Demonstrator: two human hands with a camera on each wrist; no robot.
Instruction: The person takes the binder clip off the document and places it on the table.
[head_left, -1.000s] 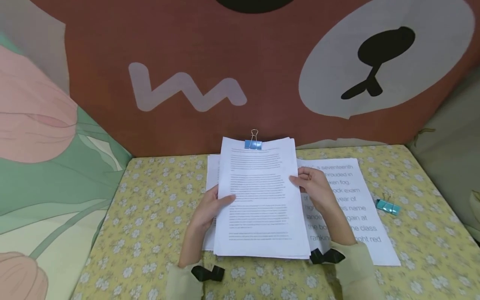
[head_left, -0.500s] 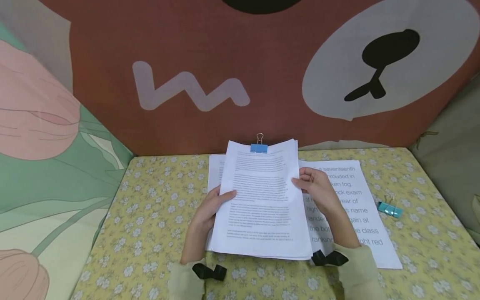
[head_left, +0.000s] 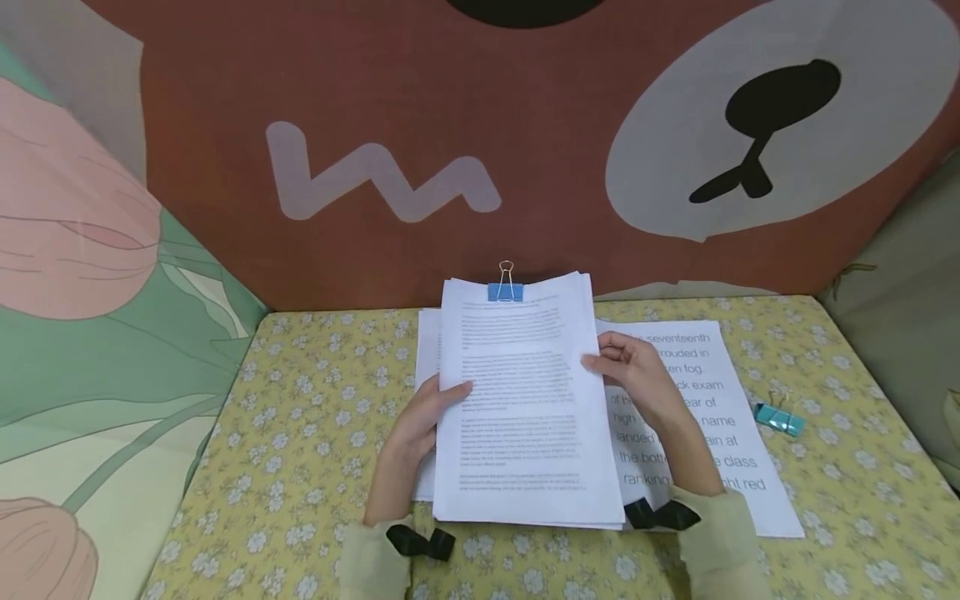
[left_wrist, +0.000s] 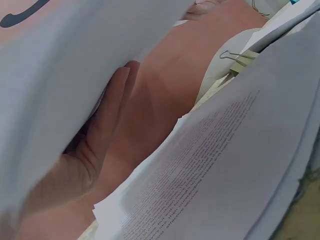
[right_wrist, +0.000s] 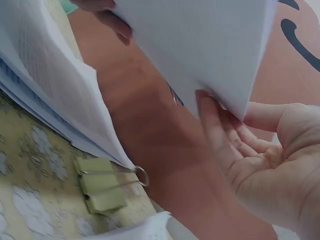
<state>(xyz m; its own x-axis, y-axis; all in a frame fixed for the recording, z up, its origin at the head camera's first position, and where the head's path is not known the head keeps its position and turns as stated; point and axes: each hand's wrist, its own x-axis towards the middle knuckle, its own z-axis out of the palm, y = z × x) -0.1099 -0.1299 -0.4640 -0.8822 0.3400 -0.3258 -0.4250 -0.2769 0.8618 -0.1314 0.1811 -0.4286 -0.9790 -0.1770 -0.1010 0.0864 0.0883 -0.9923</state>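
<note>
A stack of printed paper (head_left: 517,400) is held up above the table, its text side facing me in the head view. At its top edge sits a blue binder clip (head_left: 506,292) with a wire handle sticking up. My left hand (head_left: 416,425) grips the left edge, thumb on the front and fingers behind. The right edge is pinched by my right hand (head_left: 645,383); the right wrist view shows its fingers (right_wrist: 212,127) against the back. A yellow-green binder clip (right_wrist: 102,185) lies on the table beneath, hidden by the stack in the head view.
Large-print sheets (head_left: 738,500) lie on the right side of the floral-covered table (head_left: 300,467). More paper (head_left: 427,333) shows behind the held stack's left edge. A teal binder clip (head_left: 780,419) rests farther right. A brown printed backdrop (head_left: 540,167) rises behind the table.
The held stack tilted slightly to the right, then came back left, and its bottom edge now sits a little lower. Both hands keep their hold on it.
</note>
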